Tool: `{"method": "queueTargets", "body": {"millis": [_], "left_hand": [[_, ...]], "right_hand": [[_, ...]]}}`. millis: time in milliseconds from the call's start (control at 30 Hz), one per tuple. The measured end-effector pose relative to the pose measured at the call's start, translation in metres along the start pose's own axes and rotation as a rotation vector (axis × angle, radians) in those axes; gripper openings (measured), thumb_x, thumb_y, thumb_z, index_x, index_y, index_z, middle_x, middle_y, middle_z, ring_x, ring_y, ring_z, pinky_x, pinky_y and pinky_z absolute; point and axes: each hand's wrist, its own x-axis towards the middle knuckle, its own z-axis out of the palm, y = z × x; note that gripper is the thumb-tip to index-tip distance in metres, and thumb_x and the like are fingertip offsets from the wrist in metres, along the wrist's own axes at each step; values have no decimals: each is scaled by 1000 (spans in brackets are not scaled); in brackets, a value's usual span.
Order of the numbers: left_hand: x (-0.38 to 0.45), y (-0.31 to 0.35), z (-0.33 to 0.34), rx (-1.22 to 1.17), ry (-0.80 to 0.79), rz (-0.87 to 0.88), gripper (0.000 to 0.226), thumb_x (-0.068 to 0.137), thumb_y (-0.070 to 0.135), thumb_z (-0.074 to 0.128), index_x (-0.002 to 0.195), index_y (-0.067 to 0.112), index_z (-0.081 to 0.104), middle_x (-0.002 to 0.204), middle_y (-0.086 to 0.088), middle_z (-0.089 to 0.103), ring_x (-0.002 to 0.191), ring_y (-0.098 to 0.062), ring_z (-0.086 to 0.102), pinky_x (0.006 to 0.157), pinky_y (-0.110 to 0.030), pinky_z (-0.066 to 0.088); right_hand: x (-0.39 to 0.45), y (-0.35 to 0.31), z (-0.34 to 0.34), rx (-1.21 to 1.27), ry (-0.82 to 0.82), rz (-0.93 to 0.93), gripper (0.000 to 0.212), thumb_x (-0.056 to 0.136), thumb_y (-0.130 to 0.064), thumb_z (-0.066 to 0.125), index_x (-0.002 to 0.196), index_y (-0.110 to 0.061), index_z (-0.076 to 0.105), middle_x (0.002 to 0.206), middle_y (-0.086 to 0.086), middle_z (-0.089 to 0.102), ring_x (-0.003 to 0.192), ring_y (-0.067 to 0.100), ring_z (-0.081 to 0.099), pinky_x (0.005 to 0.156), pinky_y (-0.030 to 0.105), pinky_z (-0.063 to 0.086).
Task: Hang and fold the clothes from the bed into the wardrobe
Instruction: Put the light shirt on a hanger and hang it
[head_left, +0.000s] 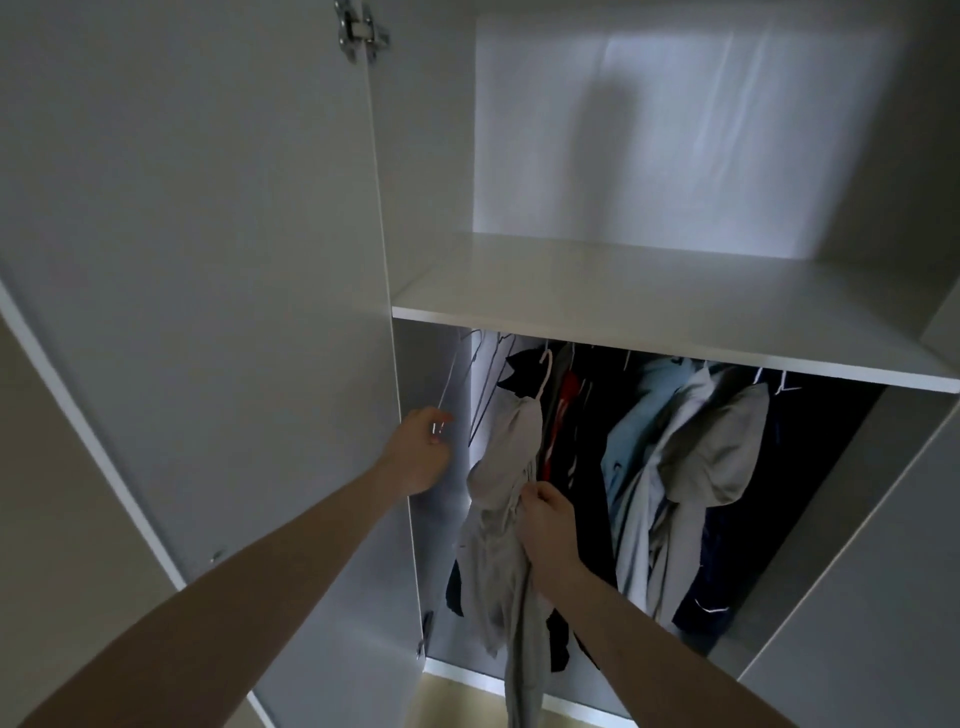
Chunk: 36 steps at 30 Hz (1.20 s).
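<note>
Clothes are already hanging along the rail under the shelf (649, 332) of the wardrobe (883, 519): a dark top (524, 371), something red (569, 389), a pale blue shirt (641, 421) and a grey shirt (727, 452) are showing, with more dark cloth behind them. So a fair share of the hanging is looking done, though how much is waiting on the bed is impossible to say, since the bed is lying outside the view.

A grey garment (498, 519) is dangling from a white hanger (545, 371) at the left end of the row, drooping unevenly, one side bunching and its lower part trailing down past the wardrobe floor edge. The right hand (548, 525) is gripping this garment at mid-height, fingers curling closed into the cloth. The left hand (423, 449) is reaching toward the empty wire hangers (483, 379) bunched by the left wall, beside the open door (208, 260); its fingers are half curling and seem to be touching one thin hanger, but whether they are actually clasping it I cannot tell.

My reading is that the grey garment is being settled or straightened while a spare hanger is being sought for another piece. Nothing folded is sitting on the shelf, so the folding part is appearing untouched as yet.
</note>
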Motion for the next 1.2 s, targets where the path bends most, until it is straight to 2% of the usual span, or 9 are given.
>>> {"method": "queueTargets", "body": {"millis": [133,267,400,500,600,767,900,1000,1200], "left_hand": [[19,9,-9,34,24,170,42,84,-9,54,119,9,67,120,-8,61,106,-29,64,100,-46,52],[36,31,-26,45,164,390,45,83,-11,52,101,28,65,105,6,59,91,-15,61,84,-36,56],[63,63,-42,-16,281,556,34,88,-8,50,96,21,65,101,7,59,79,-7,57,72,-25,50],[84,86,-48,-43,340,642,35,84,-10,52,97,20,65,104,7,59,84,-8,57,73,-17,47],[105,101,-47,-46,361,644,36,83,-9,54,95,23,65,103,10,58,87,-10,58,74,-15,45],[141,100,-43,81,246,615,30,87,-2,53,99,21,69,107,11,57,101,-13,56,84,-28,47],[173,87,-45,310,86,579,23,97,20,55,112,20,71,120,2,64,108,-21,58,94,-33,44],[187,79,-45,433,-69,529,33,103,36,48,126,21,67,130,-2,64,116,-24,59,99,-37,47],[208,77,-43,529,-127,544,46,106,49,38,144,28,55,150,3,54,134,-24,51,111,-38,40]], "right_hand": [[28,1,30,4,40,3,40,99,-7,50,63,-17,37,53,-4,39,51,10,36,50,23,33],[57,0,52,-1,140,32,33,100,-10,48,67,-11,41,64,4,44,65,19,41,64,32,33],[83,2,63,5,289,60,25,101,-11,45,78,-6,54,69,5,51,61,18,44,54,26,32],[96,4,67,13,392,69,28,102,-12,45,80,-7,60,72,6,55,61,17,47,53,26,33],[104,10,68,36,443,43,27,103,-15,46,84,-5,64,72,7,57,63,17,50,54,25,35],[116,12,81,-22,392,-29,32,101,-20,48,77,-6,64,69,4,59,65,18,53,57,26,37],[148,-5,87,-125,294,-9,27,97,-14,48,91,-3,71,82,8,66,74,22,59,62,26,43],[173,-14,87,-179,296,-5,26,98,-14,48,87,-7,70,79,4,65,71,19,59,63,26,46],[222,-24,89,-233,302,-33,24,98,-13,48,78,-17,61,77,1,61,69,17,57,67,26,47]]}}
